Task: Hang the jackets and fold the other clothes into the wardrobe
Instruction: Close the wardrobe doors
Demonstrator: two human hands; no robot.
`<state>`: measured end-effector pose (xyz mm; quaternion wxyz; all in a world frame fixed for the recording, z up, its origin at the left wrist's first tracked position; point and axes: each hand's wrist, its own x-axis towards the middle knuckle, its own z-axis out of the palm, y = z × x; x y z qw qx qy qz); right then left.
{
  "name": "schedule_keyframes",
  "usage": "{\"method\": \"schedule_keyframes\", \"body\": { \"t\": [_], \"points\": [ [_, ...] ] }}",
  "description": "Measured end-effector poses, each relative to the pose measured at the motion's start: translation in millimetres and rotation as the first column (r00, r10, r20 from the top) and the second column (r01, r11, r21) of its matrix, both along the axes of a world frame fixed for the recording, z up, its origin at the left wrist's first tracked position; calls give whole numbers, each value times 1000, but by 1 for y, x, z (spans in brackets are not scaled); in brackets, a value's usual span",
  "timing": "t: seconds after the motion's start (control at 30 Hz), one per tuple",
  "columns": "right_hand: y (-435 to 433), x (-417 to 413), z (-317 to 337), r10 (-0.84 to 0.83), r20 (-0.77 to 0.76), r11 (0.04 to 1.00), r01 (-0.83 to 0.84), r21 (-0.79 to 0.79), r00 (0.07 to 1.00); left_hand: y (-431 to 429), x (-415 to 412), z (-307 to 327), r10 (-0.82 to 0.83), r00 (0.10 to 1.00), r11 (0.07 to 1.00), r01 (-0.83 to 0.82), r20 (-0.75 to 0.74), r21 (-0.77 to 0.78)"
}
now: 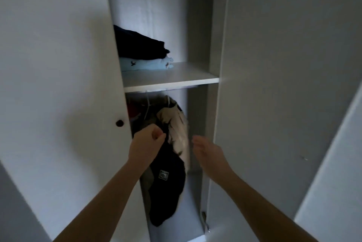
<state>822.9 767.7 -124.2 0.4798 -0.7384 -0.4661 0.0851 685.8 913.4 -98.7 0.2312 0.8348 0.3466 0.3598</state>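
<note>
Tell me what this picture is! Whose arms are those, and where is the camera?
There is no machine here, just a person. The one picture comes from a camera worn on their head, looking forward and down, so you see their own bare arms reaching into an open wardrobe. On the shelf lies a folded dark garment on top of a folded light blue garment. Below the shelf, clothes hang: a dark jacket with a small square badge, and a cream garment beside it. The left hand has curled fingers right at the dark jacket; I cannot tell whether it pinches the cloth. The right hand is open and holds nothing.
</note>
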Motion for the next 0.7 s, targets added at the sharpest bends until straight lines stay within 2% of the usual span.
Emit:
{"method": "schedule_keyframes", "body": {
  "t": [0.17, 0.27, 0.37, 0.43, 0.53, 0.63, 0.7],
  "points": [
    [-143, 7, 45, -284, 173, 945, 245, 216, 943, -110, 46, 17, -299, 938, 951, 308, 175, -22],
    [-217, 24, 62, -452, 153, 878, 407, 253, 879, -168, 73, 44, -427, 875, 902, 429, 229, 45],
    [-267, 49, 66, -580, 133, 804, 538, 254, 803, -216, 98, 75, -489, 831, 872, 476, 264, 119],
    [-279, 67, 62, -551, 79, 828, 531, 180, 831, -241, 119, 95, -505, 816, 863, 475, 281, 169],
    [-276, 87, 49, -335, -38, 940, 336, 58, 942, -273, 153, 121, -498, 841, 866, 466, 213, 184],
    [-272, 101, 34, -163, 19, 986, 162, 34, 987, -297, 188, 137, -407, 908, 910, 392, 102, 136],
    [-274, 113, 27, -102, 85, 995, 103, -8, 991, -306, 205, 138, -298, 954, 949, 292, 33, 122]
  ]
}}
